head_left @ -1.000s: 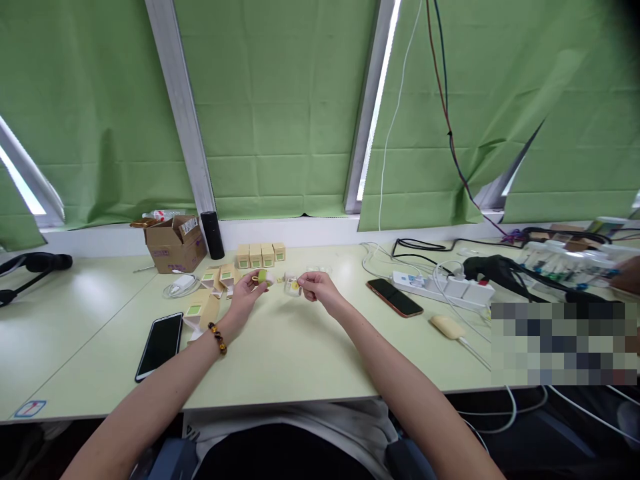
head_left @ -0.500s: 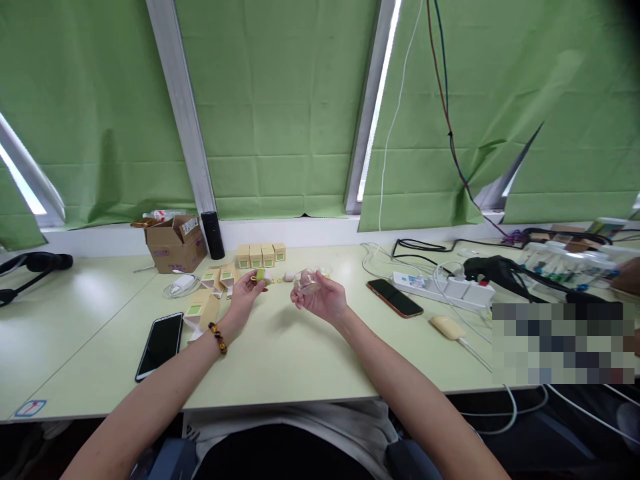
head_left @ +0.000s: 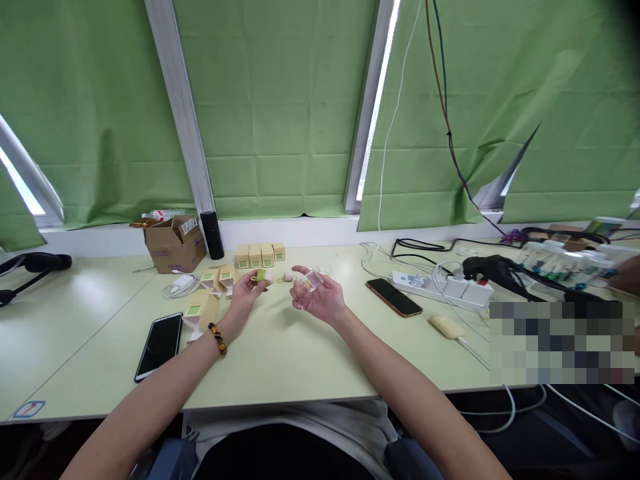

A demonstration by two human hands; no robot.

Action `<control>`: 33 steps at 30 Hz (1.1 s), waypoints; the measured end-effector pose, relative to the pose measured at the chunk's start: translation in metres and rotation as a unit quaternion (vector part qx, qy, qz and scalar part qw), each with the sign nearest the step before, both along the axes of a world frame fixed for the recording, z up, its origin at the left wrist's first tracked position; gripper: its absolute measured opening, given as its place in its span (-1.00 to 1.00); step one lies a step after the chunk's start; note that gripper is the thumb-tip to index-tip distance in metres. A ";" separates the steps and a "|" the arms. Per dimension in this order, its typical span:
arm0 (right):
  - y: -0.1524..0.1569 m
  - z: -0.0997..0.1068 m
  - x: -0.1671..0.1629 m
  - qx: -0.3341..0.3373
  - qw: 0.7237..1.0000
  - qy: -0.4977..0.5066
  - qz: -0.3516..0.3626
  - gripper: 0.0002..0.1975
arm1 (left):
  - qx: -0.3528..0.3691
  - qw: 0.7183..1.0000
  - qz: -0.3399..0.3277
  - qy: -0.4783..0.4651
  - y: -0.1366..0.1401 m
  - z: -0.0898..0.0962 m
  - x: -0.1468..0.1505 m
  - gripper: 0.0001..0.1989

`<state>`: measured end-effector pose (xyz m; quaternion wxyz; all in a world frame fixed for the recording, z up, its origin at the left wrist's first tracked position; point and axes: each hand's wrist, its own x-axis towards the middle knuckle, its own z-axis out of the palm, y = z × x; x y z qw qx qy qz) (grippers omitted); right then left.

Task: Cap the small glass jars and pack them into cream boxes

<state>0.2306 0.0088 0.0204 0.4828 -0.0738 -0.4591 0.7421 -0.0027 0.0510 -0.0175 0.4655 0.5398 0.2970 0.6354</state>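
Observation:
My left hand point(head_left: 244, 295) is closed around a small green-and-white object point(head_left: 263, 276) with a yellowish loop at its end. What exactly this object is I cannot make out. My right hand point(head_left: 323, 300), palm turned up, holds a clear plastic piece point(head_left: 311, 281) over the table, with its index finger stretched out and the others curled. Between the hands, on the tabletop, lies a small white cylindrical piece point(head_left: 289, 276). More clear plastic point(head_left: 324, 271) rests just behind my right hand. Opened small tan boxes point(head_left: 201, 309) stand left of my left hand.
A row of several small tan boxes point(head_left: 260, 256) stands at the back. On the left are a phone point(head_left: 159, 347), a white cable point(head_left: 183, 285), a cardboard box point(head_left: 175, 248) and a black cylinder point(head_left: 213, 236). To the right lie another phone point(head_left: 394, 297), a power strip point(head_left: 443, 291) and a beige mouse-shaped object point(head_left: 447, 327).
In my right hand the clear plastic piece has tipped over within the palm, and the index finger has stretched out. My left hand stays about where it was.

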 end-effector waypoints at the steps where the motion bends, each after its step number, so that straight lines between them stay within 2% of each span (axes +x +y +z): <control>1: 0.001 -0.002 0.000 -0.005 1.000 -0.004 -0.005 -0.57 | 0.003 1.000 0.001 0.001 0.001 -0.001 0.000 -0.42; 5: 0.009 -0.011 -0.006 -0.025 0.996 -0.050 -0.064 -0.58 | 0.016 1.000 0.008 0.003 0.002 -0.002 -0.001 -0.43; 11: 0.025 -0.032 -0.016 0.002 0.958 -0.123 -0.261 -0.49 | 0.016 0.999 0.034 -0.003 0.002 -0.001 -0.001 -0.40; 14: 0.032 -0.040 -0.016 0.055 0.913 -0.201 -0.352 -0.47 | 0.022 0.999 0.034 0.008 0.000 0.001 -0.001 -0.40; 17: 0.033 -0.043 -0.015 0.130 0.842 -0.298 -0.431 -0.50 | 0.033 0.999 0.027 0.023 -0.005 0.004 0.000 -0.40; 19: 0.030 -0.044 -0.015 0.187 0.801 -0.346 -0.451 -0.53 | 0.048 0.998 0.018 0.037 -0.008 0.006 0.001 -0.41; 22: 0.023 -0.044 -0.017 0.261 0.753 -0.408 -0.446 -0.55 | 0.069 0.995 0.002 0.066 -0.010 0.007 0.002 -0.43; 26: 0.015 -0.043 -0.023 0.303 0.685 -0.479 -0.458 -0.51 | 0.089 0.992 -0.008 0.089 -0.012 0.005 0.004 -0.45; 29: 0.011 -0.041 -0.025 0.318 0.660 -0.501 -0.461 -0.51 | 0.101 0.989 -0.017 0.109 -0.011 0.003 0.004 -0.48; 33: 0.008 -0.040 -0.026 0.324 0.648 -0.516 -0.457 -0.50 | 0.111 0.984 -0.019 0.140 -0.011 0.001 0.003 -0.51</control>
